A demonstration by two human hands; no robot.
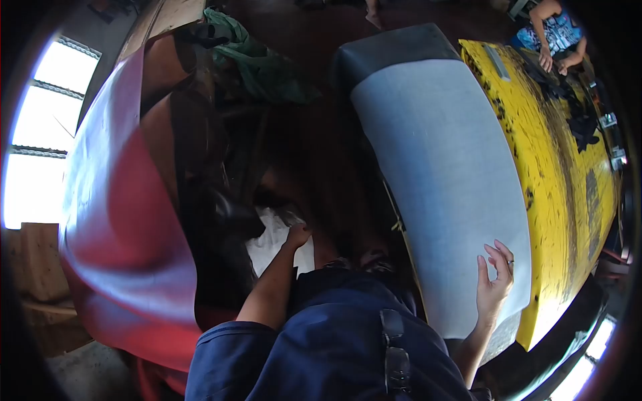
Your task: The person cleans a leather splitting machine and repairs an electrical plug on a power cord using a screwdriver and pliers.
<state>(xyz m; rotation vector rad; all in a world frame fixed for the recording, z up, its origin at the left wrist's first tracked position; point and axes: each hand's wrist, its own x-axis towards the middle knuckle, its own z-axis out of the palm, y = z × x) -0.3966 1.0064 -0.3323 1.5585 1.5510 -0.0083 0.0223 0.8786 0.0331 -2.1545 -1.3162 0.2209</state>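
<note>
Low in front of my body, my left hand (299, 235) is closed in a fist at the edge of a crumpled white plastic sheet (271, 244), gripping it. On the other side, my right hand (496, 271) hovers over the near part of a large pale grey-blue sheet (441, 147), its fingers spread and nothing in them. That sheet lies draped over a long surface, with a dark grey piece (401, 50) showing at its far end.
Left of me hangs a big glossy red sheet (127, 220) with brown and black sheets behind it. A green plastic cover (251, 63) lies beyond. To the right is a worn yellow table (555, 167) bearing black scraps (583, 130); another person (555, 33) works at its far end.
</note>
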